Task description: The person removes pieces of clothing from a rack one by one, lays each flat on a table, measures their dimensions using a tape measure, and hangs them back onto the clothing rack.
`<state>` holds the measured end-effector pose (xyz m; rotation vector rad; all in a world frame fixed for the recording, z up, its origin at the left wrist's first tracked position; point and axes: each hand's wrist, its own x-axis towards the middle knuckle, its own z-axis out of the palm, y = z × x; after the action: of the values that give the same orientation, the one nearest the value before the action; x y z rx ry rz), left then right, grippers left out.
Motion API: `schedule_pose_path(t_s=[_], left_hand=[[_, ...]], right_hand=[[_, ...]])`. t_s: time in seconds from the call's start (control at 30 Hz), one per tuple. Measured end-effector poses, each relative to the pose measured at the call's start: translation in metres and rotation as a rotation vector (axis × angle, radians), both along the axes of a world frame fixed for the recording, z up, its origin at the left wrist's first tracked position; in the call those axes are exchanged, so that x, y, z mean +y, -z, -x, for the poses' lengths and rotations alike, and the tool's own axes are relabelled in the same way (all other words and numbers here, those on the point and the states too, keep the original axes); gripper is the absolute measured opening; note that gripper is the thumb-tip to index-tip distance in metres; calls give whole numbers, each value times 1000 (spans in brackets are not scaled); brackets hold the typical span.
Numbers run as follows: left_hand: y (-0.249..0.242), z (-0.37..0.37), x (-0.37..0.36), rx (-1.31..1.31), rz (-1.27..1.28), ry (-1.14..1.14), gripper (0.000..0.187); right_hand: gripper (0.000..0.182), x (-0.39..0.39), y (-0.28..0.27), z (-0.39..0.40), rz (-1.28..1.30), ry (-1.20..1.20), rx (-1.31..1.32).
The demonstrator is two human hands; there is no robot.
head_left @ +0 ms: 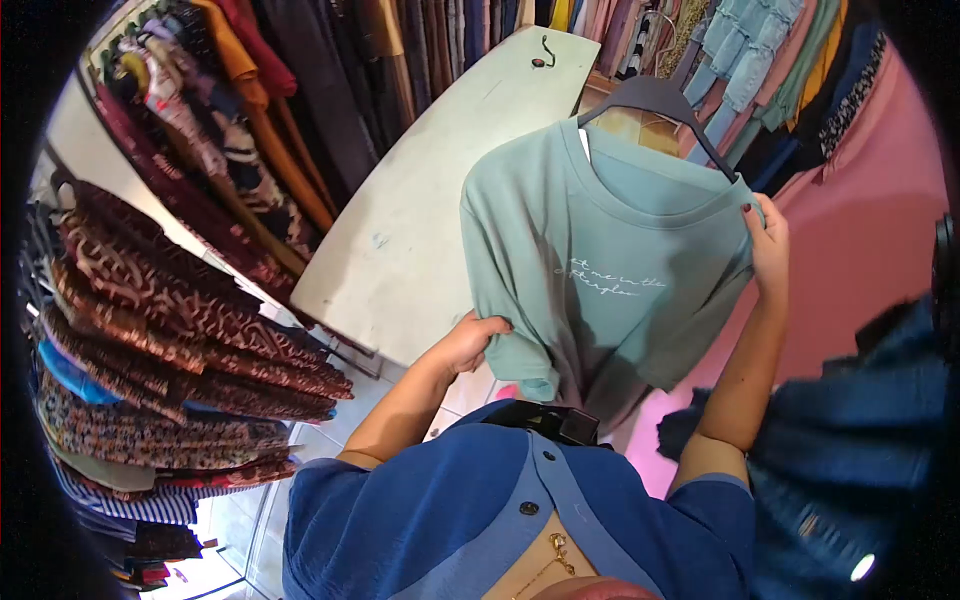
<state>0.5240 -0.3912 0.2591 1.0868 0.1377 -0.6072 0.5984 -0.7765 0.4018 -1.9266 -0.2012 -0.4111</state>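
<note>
A sage-green sweatshirt [650, 235] with a line of white script on its chest hangs on a dark hanger [655, 95] in front of me. My right hand [768, 235] grips the shoulder of the garment near the hanger's end, thumb on the front. Lower down, my left hand [468, 342] is closed on the edge of the sleeve at the left, its fingers partly behind the fabric. A white tag shows at the neckline. The hanger's hook is hard to make out against the clothes behind.
A pale table [420, 190] stretches behind the sweatshirt, with a small dark hook-like item [542, 62] at its far end. Patterned clothes [170, 310] hang on racks at the left. Ripped jeans [745, 50] hang at the back right, and dark blue denim [850, 450] lies at the right.
</note>
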Motion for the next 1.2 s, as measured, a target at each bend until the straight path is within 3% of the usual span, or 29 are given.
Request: schedule_pose_path(t_s=[0.07, 0.13, 0.2, 0.4, 0.67, 0.73, 0.87, 0.93, 1.0, 1.07, 1.17, 1.2], left_hand=[[7, -31, -12, 47, -1, -102, 40], [13, -58, -13, 61, -44, -59, 41], [10, -87, -18, -64, -165, -71, 41], [-3, -163, -31, -146, -181, -58, 39], [-9, -215, -70, -217, -296, -515, 38], [-16, -225, -73, -267, -573, -521, 34], [-51, -238, -79, -328, -818, -597, 27], [-60, -248, -81, -337, -809, -719, 26], [-73, -253, -76, -339, -936, -768, 26], [-80, -259, -64, -365, -938, -814, 32], [-86, -269, -41, -398, -641, -1041, 54], [-90, -274, -34, -476, -704, -1015, 62]], right_hand=[[19, -20, 2, -38, -2, 20, 3], [18, -36, 6, -63, 123, 43, -66], [18, -57, 5, -89, 72, 37, -13], [18, -113, 17, -188, 62, 9, -64], [19, -143, 27, -374, 181, -189, -145], [18, -140, 25, -423, 206, -234, -169], [17, -108, 1, -500, 251, -346, -300], [18, -88, -2, -545, 212, -392, -313], [19, -66, -15, -577, 322, -380, -499], [19, -47, -23, -609, 286, -441, -474], [20, -7, -55, -658, 280, -508, -554], [20, 7, -60, -672, 303, -521, -610]])
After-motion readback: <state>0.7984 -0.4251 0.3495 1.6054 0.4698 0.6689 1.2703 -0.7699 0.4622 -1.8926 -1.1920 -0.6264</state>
